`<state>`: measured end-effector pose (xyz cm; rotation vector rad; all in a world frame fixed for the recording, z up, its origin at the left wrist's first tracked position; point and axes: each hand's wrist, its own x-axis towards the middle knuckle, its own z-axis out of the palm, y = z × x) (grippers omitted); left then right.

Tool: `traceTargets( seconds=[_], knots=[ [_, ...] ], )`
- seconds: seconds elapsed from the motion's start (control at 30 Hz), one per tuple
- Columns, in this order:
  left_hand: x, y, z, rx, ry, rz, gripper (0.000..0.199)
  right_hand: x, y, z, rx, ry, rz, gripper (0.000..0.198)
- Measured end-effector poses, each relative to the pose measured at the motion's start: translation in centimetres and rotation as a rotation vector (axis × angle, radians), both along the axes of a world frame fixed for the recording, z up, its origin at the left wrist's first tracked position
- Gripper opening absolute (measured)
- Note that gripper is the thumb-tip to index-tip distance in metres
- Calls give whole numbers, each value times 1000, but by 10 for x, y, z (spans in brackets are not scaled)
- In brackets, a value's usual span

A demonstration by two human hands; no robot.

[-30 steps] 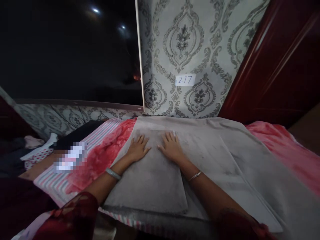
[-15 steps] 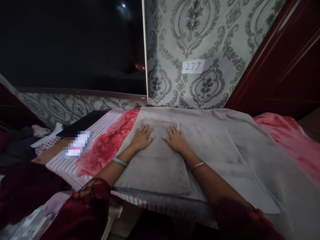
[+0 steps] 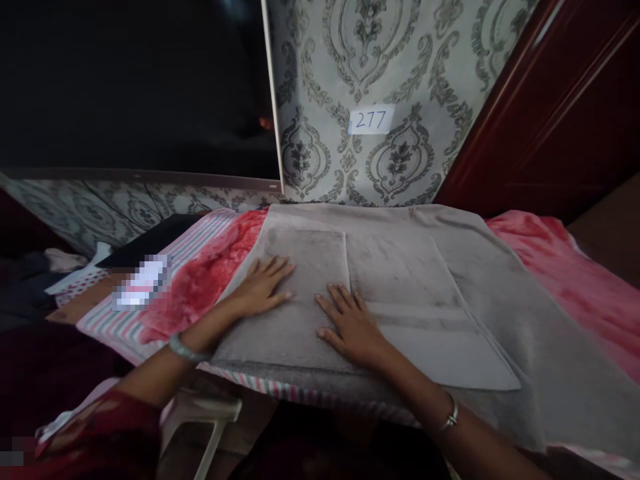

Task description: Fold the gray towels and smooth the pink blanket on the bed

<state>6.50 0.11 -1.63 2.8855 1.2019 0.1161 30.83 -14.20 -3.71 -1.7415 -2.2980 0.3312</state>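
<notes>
A grey plush fabric piece lies folded on top of a larger grey blanket. My left hand rests flat near the folded piece's left side, fingers spread, gripping nothing. Farther right, my right hand is laid palm down by its right edge, fingers apart and also without a grip. To the right of that edge, another flat layer of grey fabric lies with a pale corner toward me. Both palms hide the cloth under them.
Red plush fabric and a striped cloth lie to the left, with a blurred-out item on top. More red fabric is at right. A large screen stands behind. A pale chair sits below the front edge.
My right hand has slid toward me along the folded grey piece. My left hand has shifted slightly left and nearer. The whole view has turned a little to the right.
</notes>
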Motion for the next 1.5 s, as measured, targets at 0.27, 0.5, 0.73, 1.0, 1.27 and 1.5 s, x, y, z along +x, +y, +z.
traceTargets(
  seconds=[0.27,0.5,0.73,1.0,1.27,1.5],
  knots=[
    [-10,-20,-17,68,37,-4,64,4,-3,-4,55,118,-8,60],
    [-12,-8,-18,114,61,-9,64,95,-29,-18,246,240,-171,51],
    [15,-1,9,26,182,39,65,202,-71,-25,299,149,-797,60],
    [126,-14,20,37,40,-183,67,223,-77,-17,167,236,-861,57],
    [143,-16,-15,86,-26,-212,57,230,-73,-18,123,270,-776,50],
    [144,-9,-19,110,-42,-230,58,229,-74,-5,13,734,-754,51]
  ],
)
